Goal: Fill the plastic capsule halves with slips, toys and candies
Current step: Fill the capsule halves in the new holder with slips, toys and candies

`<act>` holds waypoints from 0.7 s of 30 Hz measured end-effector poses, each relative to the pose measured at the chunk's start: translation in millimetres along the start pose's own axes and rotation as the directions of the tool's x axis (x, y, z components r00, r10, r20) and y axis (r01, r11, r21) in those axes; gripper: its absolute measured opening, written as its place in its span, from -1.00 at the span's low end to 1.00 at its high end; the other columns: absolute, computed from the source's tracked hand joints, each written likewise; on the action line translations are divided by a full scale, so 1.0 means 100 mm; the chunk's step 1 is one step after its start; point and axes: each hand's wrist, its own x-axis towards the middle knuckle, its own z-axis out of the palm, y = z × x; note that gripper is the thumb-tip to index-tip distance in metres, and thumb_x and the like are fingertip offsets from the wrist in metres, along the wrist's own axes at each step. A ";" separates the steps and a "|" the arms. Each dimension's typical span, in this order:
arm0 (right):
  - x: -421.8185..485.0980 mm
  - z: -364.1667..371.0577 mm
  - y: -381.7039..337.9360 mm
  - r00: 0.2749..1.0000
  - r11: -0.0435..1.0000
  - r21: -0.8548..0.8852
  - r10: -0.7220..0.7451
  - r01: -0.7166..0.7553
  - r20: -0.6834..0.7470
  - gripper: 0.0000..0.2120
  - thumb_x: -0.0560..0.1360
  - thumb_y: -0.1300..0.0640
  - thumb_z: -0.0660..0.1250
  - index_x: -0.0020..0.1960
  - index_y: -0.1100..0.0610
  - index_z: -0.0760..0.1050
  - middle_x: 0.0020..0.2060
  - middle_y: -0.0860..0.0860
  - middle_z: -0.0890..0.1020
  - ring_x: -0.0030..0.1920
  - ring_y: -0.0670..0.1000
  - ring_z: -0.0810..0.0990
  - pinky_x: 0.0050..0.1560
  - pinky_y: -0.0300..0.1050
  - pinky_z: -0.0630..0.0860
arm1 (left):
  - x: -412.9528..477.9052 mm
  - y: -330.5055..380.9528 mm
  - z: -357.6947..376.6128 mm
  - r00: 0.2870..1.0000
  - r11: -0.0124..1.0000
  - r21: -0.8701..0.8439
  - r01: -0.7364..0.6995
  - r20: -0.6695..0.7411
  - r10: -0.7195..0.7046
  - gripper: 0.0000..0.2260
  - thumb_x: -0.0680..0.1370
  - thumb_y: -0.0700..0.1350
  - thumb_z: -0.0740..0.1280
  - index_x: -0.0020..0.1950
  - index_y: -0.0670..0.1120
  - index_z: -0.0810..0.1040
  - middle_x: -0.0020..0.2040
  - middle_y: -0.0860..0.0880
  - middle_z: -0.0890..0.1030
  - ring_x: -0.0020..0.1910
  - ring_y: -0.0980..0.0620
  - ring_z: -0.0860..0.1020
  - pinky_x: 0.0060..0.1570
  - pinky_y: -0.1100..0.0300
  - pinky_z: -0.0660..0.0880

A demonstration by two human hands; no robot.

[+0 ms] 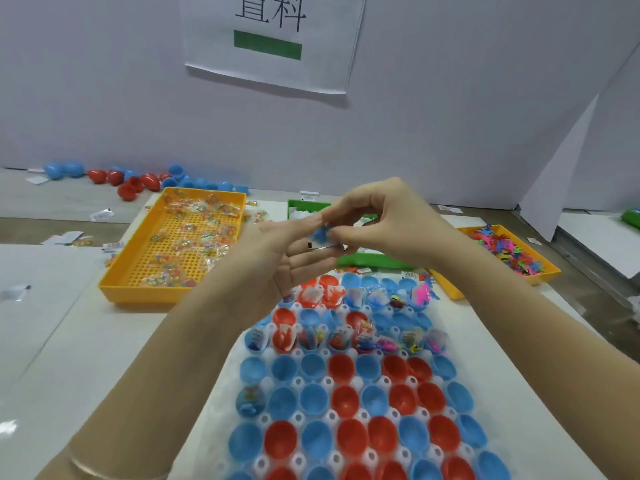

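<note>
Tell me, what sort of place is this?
Likely a hand-packing workbench for surprise-egg toys: rows of red and blue capsule halves, an orange tray of candy packets, a second tray of small plastic toys.

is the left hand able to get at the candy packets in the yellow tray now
Probably: the candy packets lie in the open yellow tray beside the left hand, nothing between, though a slip rests on its fingers.

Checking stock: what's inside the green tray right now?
White slips show in the far left corner of the green tray. The left hand and right hand cover most of the rest, so its fill cannot be seen.
</note>
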 end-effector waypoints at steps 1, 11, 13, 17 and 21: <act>-0.01 0.02 -0.03 1.000 1.000 -0.029 -0.007 0.007 0.004 -0.75 0.43 0.28 0.44 -0.04 -0.07 0.62 -0.19 -0.14 0.68 -0.22 -0.18 0.63 -0.13 -0.31 0.57 | -0.03 -0.04 0.01 0.999 1.000 0.015 -0.026 -0.023 0.026 -0.83 0.53 -0.21 0.31 0.07 -0.23 0.61 -0.06 -0.17 0.72 -0.09 -0.06 0.71 -0.22 0.24 0.64; -0.33 0.49 -0.19 0.966 0.873 0.461 0.236 -0.161 -0.108 -0.91 0.45 0.30 0.44 -0.06 0.18 0.60 -0.18 0.11 0.67 -0.22 -0.03 0.66 -0.20 -0.05 0.67 | -0.42 -0.43 0.09 0.898 0.952 0.103 -0.288 -0.315 0.306 -0.76 0.66 -0.18 0.19 0.27 -0.16 0.57 -0.04 0.00 0.73 -0.01 0.08 0.69 -0.02 0.18 0.62; -0.40 0.54 -0.22 0.967 0.864 0.481 0.229 -0.149 -0.111 -0.91 0.45 0.32 0.42 -0.04 0.24 0.59 -0.18 0.15 0.68 -0.23 -0.01 0.67 -0.21 -0.06 0.66 | -0.52 -0.50 0.10 0.881 0.940 0.165 -0.297 -0.331 0.337 -0.73 0.66 -0.16 0.20 0.31 -0.16 0.56 0.09 -0.05 0.70 0.10 0.01 0.66 0.11 0.06 0.59; -0.54 0.62 -0.26 0.978 0.845 0.520 0.190 -0.120 -0.082 -0.92 0.42 0.37 0.43 -0.11 0.25 0.59 -0.28 0.08 0.69 -0.28 -0.01 0.68 -0.23 -0.19 0.63 | -0.75 -0.60 0.03 0.882 0.923 0.272 -0.273 -0.313 0.353 -0.79 0.63 -0.13 0.25 0.06 0.06 0.67 -0.01 -0.03 0.69 0.02 0.00 0.62 0.06 0.14 0.54; -0.63 0.70 -0.22 0.974 0.819 0.547 0.223 -0.172 -0.028 -0.88 0.40 0.42 0.43 -0.17 0.23 0.59 -0.37 0.05 0.68 -0.37 -0.01 0.67 -0.29 -0.19 0.63 | -0.94 -0.60 -0.17 0.848 0.889 0.381 -0.252 -0.355 0.393 -0.80 0.56 -0.19 0.38 0.11 0.06 0.64 0.00 0.09 0.71 0.00 0.15 0.66 0.00 0.28 0.58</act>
